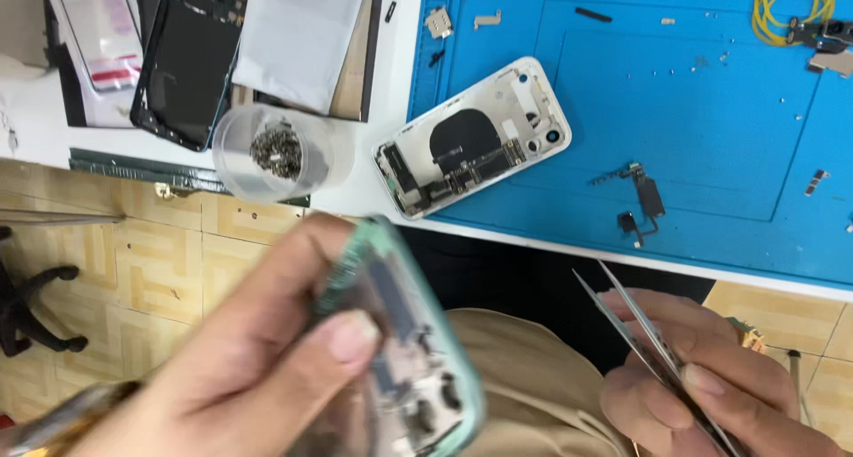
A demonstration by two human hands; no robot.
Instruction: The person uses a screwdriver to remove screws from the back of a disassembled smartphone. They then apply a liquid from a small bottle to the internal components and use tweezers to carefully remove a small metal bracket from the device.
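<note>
the left hand is clenched around a green phone frame, held up off the worktop over the lap and floor, thumb pressed on its open inner side, while the right hand pinches a pair of tweezers closed in its fingers, tips pointing up toward the blue mat. held this far from the worktop, the frame could slip and drop to the tiled floor, or shed a loose part there. the tweezer points are near its exposed inside and could scratch it; the cup of screws sits at the worktop edge and could be knocked off.
</note>
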